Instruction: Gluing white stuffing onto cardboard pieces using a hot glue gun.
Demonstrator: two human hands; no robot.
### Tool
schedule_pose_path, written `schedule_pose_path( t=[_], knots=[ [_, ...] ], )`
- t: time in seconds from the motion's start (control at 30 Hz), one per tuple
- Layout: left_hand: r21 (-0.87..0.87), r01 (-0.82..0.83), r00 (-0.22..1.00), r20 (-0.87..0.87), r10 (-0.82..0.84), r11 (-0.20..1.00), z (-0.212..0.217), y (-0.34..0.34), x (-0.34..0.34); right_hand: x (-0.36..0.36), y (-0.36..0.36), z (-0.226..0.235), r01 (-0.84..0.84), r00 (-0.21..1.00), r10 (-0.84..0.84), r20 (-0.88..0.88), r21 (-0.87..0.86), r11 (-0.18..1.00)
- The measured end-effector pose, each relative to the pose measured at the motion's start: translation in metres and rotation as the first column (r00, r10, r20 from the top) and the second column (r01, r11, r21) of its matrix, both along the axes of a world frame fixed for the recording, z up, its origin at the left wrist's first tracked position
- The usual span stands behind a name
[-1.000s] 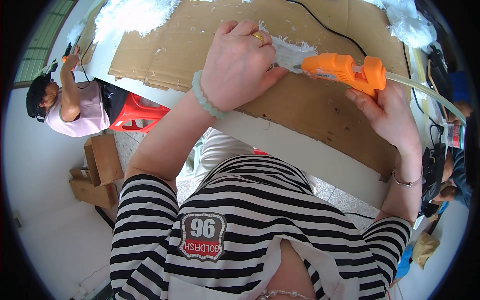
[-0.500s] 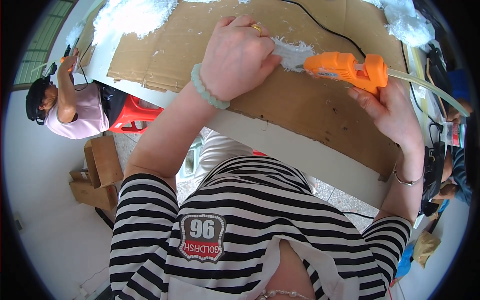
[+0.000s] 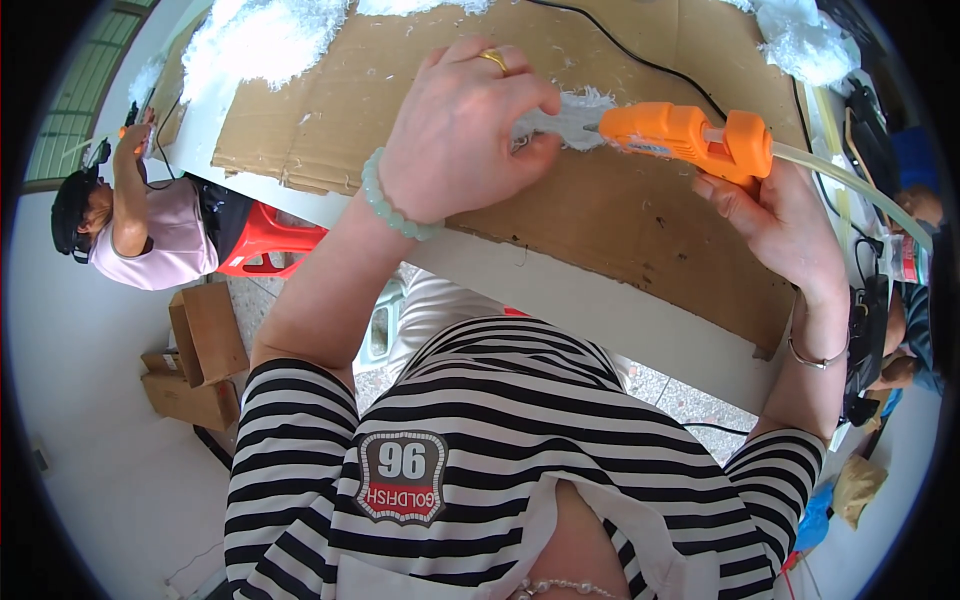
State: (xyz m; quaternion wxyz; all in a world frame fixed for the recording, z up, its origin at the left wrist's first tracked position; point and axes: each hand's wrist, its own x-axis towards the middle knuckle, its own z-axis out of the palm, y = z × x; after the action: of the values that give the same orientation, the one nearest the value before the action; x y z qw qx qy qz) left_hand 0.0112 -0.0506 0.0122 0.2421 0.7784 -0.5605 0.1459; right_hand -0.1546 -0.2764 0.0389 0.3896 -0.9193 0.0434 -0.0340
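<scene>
My right hand (image 3: 775,215) grips an orange hot glue gun (image 3: 690,138) with a pale glue stick (image 3: 850,185) poking out of its back. Its nozzle points left at a white fluffy piece (image 3: 565,118). My left hand (image 3: 460,130), with a gold ring and a pale green bead bracelet, pinches that fluffy piece against a brown cardboard sheet (image 3: 640,215). The cardboard lies on a white table (image 3: 590,300). A black cord (image 3: 640,62) runs across the cardboard behind the gun.
White stuffing heaps (image 3: 265,35) lie at the table's far left and another heap (image 3: 800,40) at the far right. A person in a pink top (image 3: 150,235) sits at left by a red stool (image 3: 265,240). Cardboard boxes (image 3: 200,350) stand on the floor.
My left hand has curled tighter over the fluffy piece, and the glue gun's nozzle has stayed against it. The person at left keeps an arm raised.
</scene>
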Motion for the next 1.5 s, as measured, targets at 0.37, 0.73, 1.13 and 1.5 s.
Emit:
schedule_pose_path(
  t=[0.37,0.73,1.13,1.5],
  knots=[
    [0.02,0.03,0.998,0.055,-0.031,0.999,-0.011,-0.006,-0.004,0.005,0.01,0.001,-0.044,0.999,0.045,0.007,-0.136,0.99],
    [-0.002,0.033,0.995,0.09,-0.033,0.999,-0.011,-0.01,-0.003,0.006,0.012,0.003,-0.078,0.992,0.101,0.08,-0.251,0.965],
    [-0.031,0.035,0.99,0.137,-0.03,0.999,-0.018,-0.009,0.0,0.004,-0.001,0.019,-0.026,0.981,-0.032,-0.19,-0.292,0.956],
    [-0.015,0.008,0.996,0.092,-0.006,1.0,-0.015,-0.011,0.0,0.006,0.005,0.015,0.007,0.988,-0.044,-0.149,-0.243,0.97]
  ],
)
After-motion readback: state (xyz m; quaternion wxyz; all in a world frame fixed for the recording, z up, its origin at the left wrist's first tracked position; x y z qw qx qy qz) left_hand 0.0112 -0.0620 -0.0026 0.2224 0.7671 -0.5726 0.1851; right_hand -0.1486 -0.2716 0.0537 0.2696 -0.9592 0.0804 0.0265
